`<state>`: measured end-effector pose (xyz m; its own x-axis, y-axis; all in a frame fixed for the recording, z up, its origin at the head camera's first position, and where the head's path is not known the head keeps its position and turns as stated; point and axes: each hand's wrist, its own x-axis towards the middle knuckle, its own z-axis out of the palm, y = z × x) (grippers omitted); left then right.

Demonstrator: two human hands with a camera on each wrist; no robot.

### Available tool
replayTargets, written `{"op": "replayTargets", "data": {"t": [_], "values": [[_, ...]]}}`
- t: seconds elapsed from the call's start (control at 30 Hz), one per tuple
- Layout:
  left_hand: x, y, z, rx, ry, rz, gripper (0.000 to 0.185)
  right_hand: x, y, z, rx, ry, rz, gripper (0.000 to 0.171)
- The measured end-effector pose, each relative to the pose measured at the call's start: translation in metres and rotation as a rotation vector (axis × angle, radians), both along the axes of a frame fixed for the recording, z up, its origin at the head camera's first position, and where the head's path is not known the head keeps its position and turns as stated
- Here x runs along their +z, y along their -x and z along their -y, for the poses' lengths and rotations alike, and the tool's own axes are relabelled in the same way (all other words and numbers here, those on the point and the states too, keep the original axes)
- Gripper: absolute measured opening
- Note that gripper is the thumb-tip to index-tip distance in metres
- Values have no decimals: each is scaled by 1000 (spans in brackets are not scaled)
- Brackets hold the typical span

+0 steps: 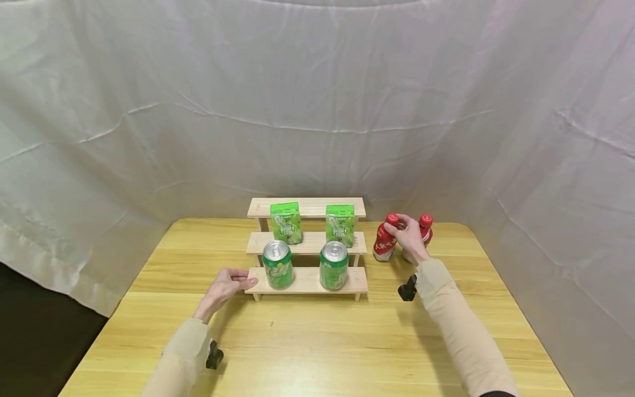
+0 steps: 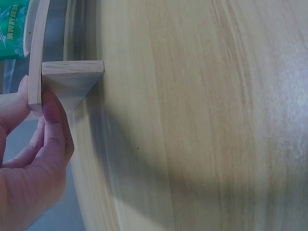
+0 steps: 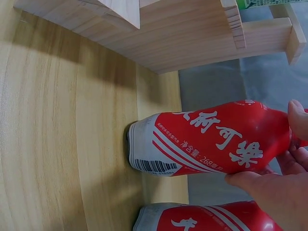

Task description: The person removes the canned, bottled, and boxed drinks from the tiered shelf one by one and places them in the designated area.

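Note:
My left hand (image 1: 228, 285) pinches the left end of the lowest step of a three-tier wooden stand (image 1: 306, 280); the left wrist view shows thumb and fingers on either side of that board (image 2: 36, 62). To the right of the stand, my right hand (image 1: 410, 236) grips a red cola bottle (image 3: 211, 137) around its neck, just below the cap. The bottle's base is at the tabletop; whether it touches cannot be told. A second red bottle (image 3: 207, 219) stands beside it, partly behind the right hand in the head view.
Two green cans (image 1: 278, 270) (image 1: 334, 270) stand on the lowest step. Two green boxes (image 1: 286, 225) (image 1: 339, 227) stand on the middle step. The wooden table (image 1: 317, 342) meets grey curtains (image 1: 317, 110) at the back and sides.

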<state>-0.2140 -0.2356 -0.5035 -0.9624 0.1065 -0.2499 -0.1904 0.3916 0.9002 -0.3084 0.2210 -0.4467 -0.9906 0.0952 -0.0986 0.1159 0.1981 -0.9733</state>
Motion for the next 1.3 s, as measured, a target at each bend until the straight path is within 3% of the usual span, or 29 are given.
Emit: {"op": "replayTargets", "data": {"t": [0.27, 0.57, 0.73, 0.93, 1.1, 1.3], "values": [[-2, 0, 0, 2, -17, 5, 50, 3, -2, 3, -9, -10, -46, 57], [0, -1, 1, -8, -13, 5, 51, 10, -23, 16, -38, -138, -351, 54], [-3, -2, 4, -14, -14, 3, 56, 18, -38, 34, 20, -74, -410, 50], [-2, -3, 7, -53, -35, -33, 66, 34, -44, 60, 138, -22, -403, 54], [-2, -2, 3, -12, -33, -4, 57, 43, -39, 77, 213, 28, -327, 61], [-2, -1, 0, 10, -10, 6, 51, 44, -29, 88, 231, 45, -247, 64]]}}
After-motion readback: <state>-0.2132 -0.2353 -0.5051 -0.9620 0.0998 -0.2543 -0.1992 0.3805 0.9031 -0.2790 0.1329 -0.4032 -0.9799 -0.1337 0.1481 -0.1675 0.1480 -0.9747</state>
